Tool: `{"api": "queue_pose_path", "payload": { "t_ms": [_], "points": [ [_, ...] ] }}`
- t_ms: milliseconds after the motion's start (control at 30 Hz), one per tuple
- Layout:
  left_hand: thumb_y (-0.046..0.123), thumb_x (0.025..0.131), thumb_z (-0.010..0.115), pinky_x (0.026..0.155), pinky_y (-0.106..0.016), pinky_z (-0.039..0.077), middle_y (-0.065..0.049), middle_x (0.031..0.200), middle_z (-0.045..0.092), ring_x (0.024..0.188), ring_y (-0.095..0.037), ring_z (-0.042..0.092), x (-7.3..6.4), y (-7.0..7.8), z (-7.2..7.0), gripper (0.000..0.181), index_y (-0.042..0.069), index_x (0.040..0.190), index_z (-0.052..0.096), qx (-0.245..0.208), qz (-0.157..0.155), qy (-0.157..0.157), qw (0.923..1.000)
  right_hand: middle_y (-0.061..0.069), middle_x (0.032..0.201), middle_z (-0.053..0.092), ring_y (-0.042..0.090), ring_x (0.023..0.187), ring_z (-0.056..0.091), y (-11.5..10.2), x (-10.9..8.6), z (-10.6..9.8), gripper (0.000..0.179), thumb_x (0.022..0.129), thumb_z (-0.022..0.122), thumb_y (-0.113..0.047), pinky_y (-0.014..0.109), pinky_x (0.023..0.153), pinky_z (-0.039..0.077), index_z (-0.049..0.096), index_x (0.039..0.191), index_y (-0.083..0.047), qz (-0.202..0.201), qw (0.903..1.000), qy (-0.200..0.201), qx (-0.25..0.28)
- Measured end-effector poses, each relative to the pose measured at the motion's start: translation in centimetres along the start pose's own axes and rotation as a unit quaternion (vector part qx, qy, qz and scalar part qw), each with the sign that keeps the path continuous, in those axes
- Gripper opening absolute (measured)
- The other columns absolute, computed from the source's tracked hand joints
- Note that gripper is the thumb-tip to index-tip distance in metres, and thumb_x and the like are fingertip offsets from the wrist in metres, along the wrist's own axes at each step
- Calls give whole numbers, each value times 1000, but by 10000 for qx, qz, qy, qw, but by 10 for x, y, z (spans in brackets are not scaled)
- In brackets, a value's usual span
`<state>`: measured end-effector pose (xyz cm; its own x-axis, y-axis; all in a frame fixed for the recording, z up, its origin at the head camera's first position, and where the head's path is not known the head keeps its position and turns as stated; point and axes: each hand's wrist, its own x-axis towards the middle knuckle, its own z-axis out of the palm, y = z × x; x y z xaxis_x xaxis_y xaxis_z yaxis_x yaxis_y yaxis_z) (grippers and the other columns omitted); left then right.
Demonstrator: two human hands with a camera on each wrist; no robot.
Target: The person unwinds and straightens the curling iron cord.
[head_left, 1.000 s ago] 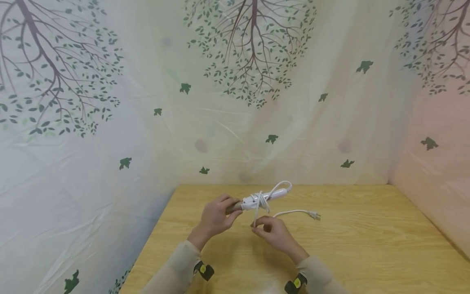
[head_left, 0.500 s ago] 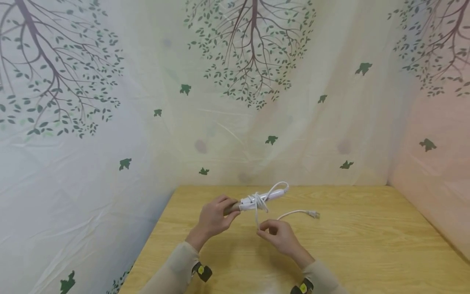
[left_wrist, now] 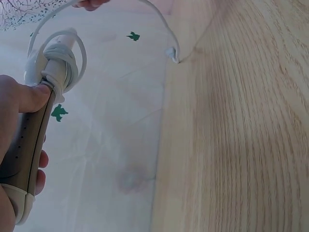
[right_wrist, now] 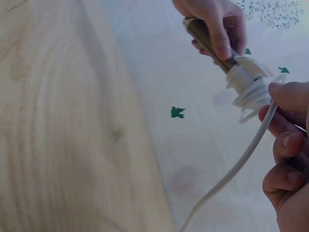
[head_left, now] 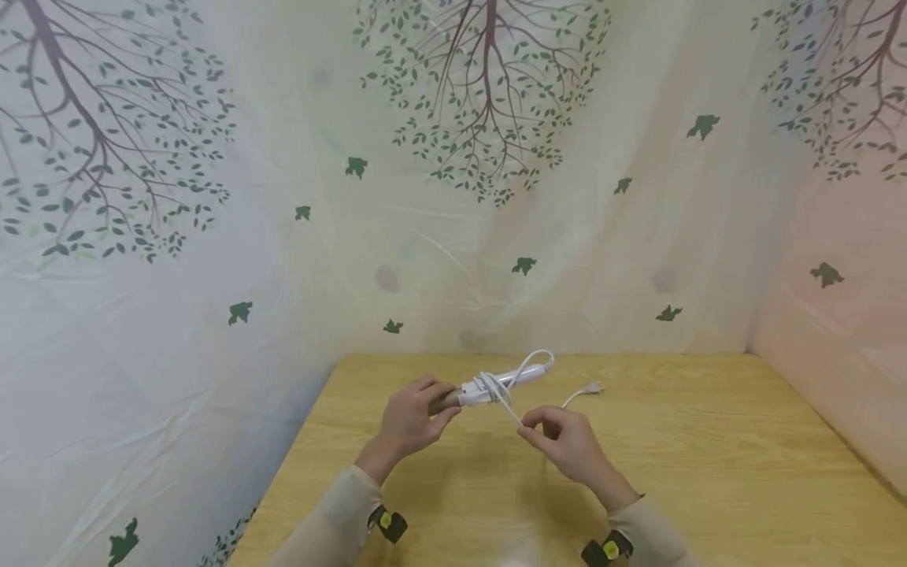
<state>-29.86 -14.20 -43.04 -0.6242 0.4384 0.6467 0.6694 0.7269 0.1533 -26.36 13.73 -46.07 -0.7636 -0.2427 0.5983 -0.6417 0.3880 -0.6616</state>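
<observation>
My left hand (head_left: 412, 417) grips the brown end of a white-and-brown hair straightener (head_left: 528, 375), held up above the table. Its white power cord (head_left: 509, 409) is wound in several turns around the body, with a loop arching at the far end. My right hand (head_left: 570, 445) pinches the cord between thumb and forefinger, just right of the wraps. Beyond that hand, the cord's tail ends in a plug (head_left: 593, 387). In the left wrist view, the thumb lies along the straightener (left_wrist: 30, 140). The right wrist view shows the cord (right_wrist: 231, 170) running down from the pinching fingertips.
A wooden table (head_left: 708, 457) lies beneath both hands. A pale curtain (head_left: 453, 260) printed with trees and green leaves hangs behind the table and at its sides. Dark straps with yellow marks sit on both wrists.
My right hand has moved right, drawing the cord from hanging down to a slant toward the right. The plug has shifted left and back. The left hand has hardly moved.
</observation>
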Motion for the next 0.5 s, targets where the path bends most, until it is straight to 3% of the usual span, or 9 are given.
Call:
{"api": "queue_pose_path", "payload": {
  "t_ms": [200,500],
  "points": [
    [32,83,78,58,-18,46,8,90,64,67,-2,55,-1,-2,3,26,17,103,72,25,82,46,10000,-11,61,54,-4,47,35,-6,9,-13,11,83,76,-11,20,40,33,70,85,-20,-173,9997,46,-189],
    [33,81,79,60,-19,46,8,90,63,69,-2,55,-5,-3,8,27,19,103,72,63,62,16,10000,-12,58,46,-3,47,33,-17,24,-32,7,86,75,-16,20,41,31,69,84,-20,-60,9991,16,-431]
  ]
}}
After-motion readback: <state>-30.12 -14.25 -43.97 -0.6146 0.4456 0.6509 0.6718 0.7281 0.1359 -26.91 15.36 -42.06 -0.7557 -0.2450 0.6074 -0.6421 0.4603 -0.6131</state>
